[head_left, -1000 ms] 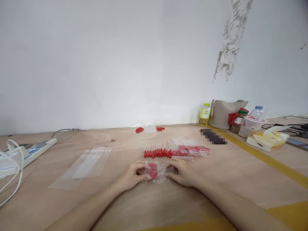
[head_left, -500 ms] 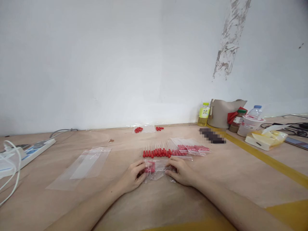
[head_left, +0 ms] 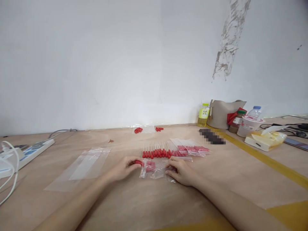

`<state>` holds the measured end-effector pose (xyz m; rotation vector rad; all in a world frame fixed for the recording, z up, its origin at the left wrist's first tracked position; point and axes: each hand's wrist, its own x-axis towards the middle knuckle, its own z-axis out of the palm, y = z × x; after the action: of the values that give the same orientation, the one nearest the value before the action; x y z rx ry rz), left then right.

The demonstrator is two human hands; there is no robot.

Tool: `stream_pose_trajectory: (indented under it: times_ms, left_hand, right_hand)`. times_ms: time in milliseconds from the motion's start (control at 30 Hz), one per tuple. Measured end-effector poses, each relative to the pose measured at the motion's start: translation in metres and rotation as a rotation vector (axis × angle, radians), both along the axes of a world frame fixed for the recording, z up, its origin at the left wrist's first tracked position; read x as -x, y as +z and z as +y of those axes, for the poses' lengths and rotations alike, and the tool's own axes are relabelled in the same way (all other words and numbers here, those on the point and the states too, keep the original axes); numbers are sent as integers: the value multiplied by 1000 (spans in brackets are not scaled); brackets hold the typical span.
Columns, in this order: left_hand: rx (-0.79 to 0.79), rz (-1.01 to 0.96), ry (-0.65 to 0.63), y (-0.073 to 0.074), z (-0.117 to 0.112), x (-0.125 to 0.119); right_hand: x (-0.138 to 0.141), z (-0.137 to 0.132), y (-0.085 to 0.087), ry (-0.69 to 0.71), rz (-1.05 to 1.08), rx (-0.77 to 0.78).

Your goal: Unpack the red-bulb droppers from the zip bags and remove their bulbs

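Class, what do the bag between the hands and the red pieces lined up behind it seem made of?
Bag: apparently thin, glossy plastic film; it is see-through, creased and catches light.
Red pieces: smooth, evenly coloured, rounded, so perhaps rubber or plastic; the picture cannot settle which.

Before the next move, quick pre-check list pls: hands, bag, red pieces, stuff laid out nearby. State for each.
1. Right hand on the clear bag's right end: ok.
2. Left hand at the bag's left end: ok.
3. Red pieces all inside the bag: not ok, some red shows outside, at the left fingers.
4. Bag sealed: cannot tell.
5. Red-tipped sticks lined up beyond the hands: ok.
6. Flat bags within view, lying to the left: ok.
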<state>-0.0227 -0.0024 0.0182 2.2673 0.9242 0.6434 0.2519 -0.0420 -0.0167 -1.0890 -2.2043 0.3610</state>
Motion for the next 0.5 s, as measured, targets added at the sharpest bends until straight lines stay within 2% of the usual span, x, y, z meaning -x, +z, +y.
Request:
stream_pose_trajectory:
  times_ms: [33, 133, 200, 233, 300, 367, 500]
  left_hand:
    - [51, 5, 1, 9, 6, 11]
    - [106, -17, 138, 33, 24, 48]
    - [156, -4, 236, 42, 34, 69]
    - [110, -24, 317, 43, 38, 76]
    - [-17, -81, 458, 38, 45, 83]
    - [-145, -126, 551, 27, 53, 77]
    - [-344, -114, 600, 0, 65, 48]
  right_hand:
    - [0, 0, 0, 4, -1, -3]
    - [0, 0, 1, 11, -2, 1]
    - [0, 0, 1, 14, -1, 12]
    - [1, 0, 2, 15, 1, 15]
    - [1, -1, 3, 15, 0, 14]
    - [1, -1, 3, 17, -5, 13]
    - [0, 0, 3, 25, -7, 18]
